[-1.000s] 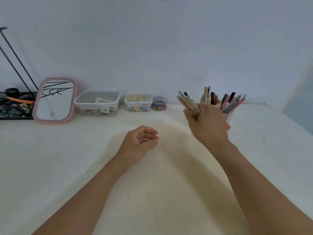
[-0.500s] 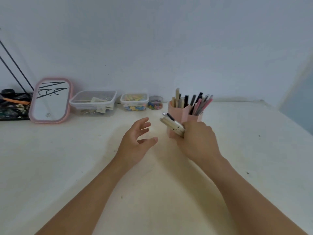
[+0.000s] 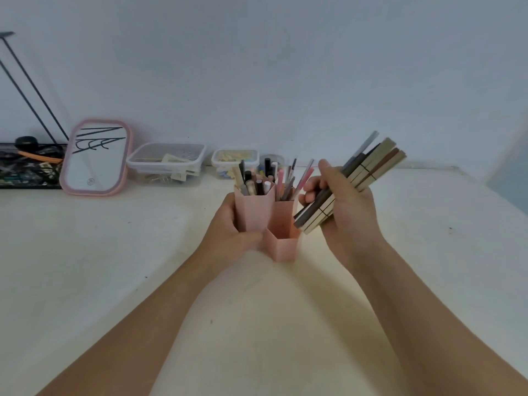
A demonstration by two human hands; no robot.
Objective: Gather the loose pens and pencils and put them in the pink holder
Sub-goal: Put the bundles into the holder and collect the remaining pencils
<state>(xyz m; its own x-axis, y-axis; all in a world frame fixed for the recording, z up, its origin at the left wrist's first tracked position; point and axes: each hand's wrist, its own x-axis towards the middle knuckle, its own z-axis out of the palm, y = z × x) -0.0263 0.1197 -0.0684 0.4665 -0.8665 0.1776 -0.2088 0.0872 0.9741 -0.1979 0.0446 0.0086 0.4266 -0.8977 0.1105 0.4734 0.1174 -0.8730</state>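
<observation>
The pink holder (image 3: 281,224), made of joined hexagonal tubes, stands upright on the white table in the middle of the view. Several pens and pencils (image 3: 264,181) stick up out of its taller tubes. My left hand (image 3: 228,230) wraps around the holder's left side. My right hand (image 3: 345,212) is just to the right of the holder and grips a bundle of pens and pencils (image 3: 368,170), beige, brown and dark, tilted up to the right. The bundle's lower ends hang near the holder's right edge.
A pink-framed mirror (image 3: 95,157) leans against the wall at the back left, beside a black tray (image 3: 25,170) of clutter. Two clear lidded boxes (image 3: 165,162) (image 3: 235,161) and a small round jar (image 3: 271,160) line the wall behind the holder.
My left hand has closed around the holder's left side. My right hand has swung the bundle from pointing left to pointing up and right, beside the holder.
</observation>
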